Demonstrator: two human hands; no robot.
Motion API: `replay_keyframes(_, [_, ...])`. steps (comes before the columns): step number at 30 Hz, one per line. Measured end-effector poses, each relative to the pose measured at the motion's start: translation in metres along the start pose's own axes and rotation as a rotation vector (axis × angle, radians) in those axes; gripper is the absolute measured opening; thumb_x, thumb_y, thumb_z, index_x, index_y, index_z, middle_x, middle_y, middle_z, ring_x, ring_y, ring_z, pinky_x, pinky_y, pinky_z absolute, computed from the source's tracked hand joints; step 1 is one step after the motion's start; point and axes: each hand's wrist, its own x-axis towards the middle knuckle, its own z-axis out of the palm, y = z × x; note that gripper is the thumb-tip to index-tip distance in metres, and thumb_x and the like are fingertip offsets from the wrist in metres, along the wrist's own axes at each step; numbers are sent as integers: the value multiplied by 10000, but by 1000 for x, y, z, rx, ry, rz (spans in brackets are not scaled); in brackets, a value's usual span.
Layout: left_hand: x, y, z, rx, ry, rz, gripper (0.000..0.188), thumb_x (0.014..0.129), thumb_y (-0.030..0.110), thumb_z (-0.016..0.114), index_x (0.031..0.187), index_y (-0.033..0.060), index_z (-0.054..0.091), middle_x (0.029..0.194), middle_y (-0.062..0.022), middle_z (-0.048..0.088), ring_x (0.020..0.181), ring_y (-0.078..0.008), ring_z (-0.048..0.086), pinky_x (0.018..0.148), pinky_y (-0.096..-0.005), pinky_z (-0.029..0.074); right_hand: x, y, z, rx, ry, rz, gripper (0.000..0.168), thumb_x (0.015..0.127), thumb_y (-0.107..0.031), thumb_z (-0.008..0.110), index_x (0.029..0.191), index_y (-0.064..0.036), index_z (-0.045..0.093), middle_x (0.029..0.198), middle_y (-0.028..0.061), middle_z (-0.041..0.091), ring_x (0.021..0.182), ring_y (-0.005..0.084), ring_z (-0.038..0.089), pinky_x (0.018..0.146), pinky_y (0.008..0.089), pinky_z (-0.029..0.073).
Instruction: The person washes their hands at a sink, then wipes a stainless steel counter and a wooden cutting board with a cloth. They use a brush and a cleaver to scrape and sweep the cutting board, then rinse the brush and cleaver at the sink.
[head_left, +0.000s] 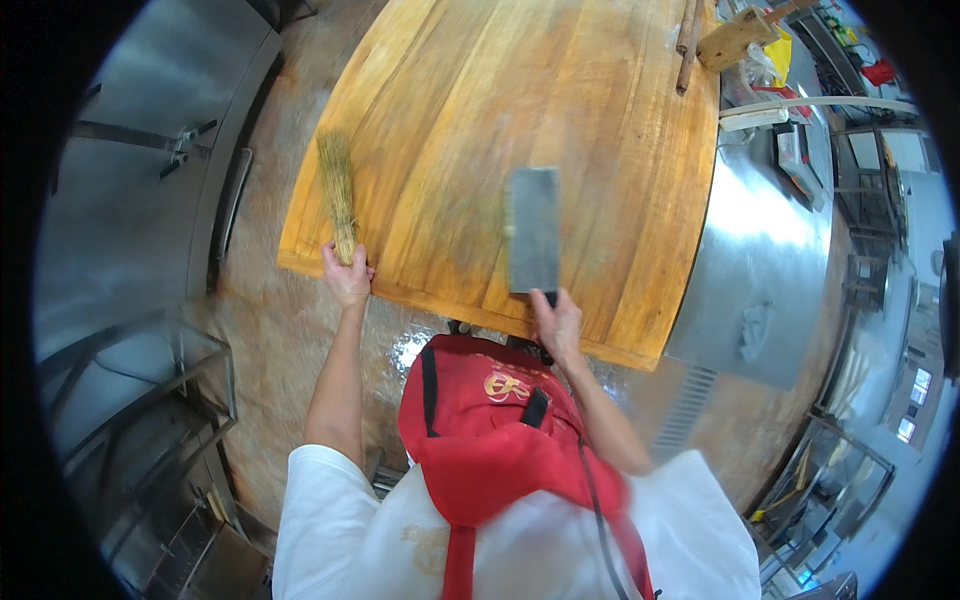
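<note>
My left hand (348, 276) grips the narrow end of a straw whisk brush (337, 180), near the left corner of a large wooden worktable (450, 135). The brush's bristles point away from me over the tabletop. In my right hand (556, 322) is the dark handle of a cleaver (534, 229). Its broad rectangular blade lies flat to the view above the front half of the table, slightly blurred; whether it touches the wood I cannot tell.
Rolling pins (688, 45) and a wooden block (739, 39) sit at the table's far right. A steel counter (757, 255) with a scale (799, 166) adjoins on the right. To the left stand a steel cabinet (150, 150) and a metal rack (225, 375). The floor (270, 360) looks wet.
</note>
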Motion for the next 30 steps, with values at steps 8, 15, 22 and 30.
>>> replay_keyframes(8, [4,-5,5,9,-5,30,322,795,128,634,1025,24,435,623,-64,558,406,-122,529,362,-257,420,-17,10,57,-351,-17,-252,321,852,-311,581,849,5,521,631,228,586,593,397,598,506,458,450])
replay_keyframes(15, [3,-4,3,-93,-41,-24,371,784,156,649,1046,20,424,666,-75,567,411,-121,531,363,-251,423,-26,21,61,-34,-54,-178,252,865,-250,596,831,-12,522,525,52,521,406,130,503,370,279,393])
replay_keyframes(22, [3,-8,2,-127,-75,-33,364,789,136,641,1055,24,419,666,-72,564,414,-119,529,372,-250,426,-72,54,-33,164,274,226,225,886,-229,564,848,-14,508,518,34,501,387,119,501,342,270,403])
replay_keyframes(30, [4,-8,3,-148,-79,9,348,775,116,647,1029,12,433,673,-76,568,411,-121,530,364,-249,428,-68,34,72,-333,4,-115,302,841,-289,600,942,-13,528,707,240,598,665,416,594,565,464,465])
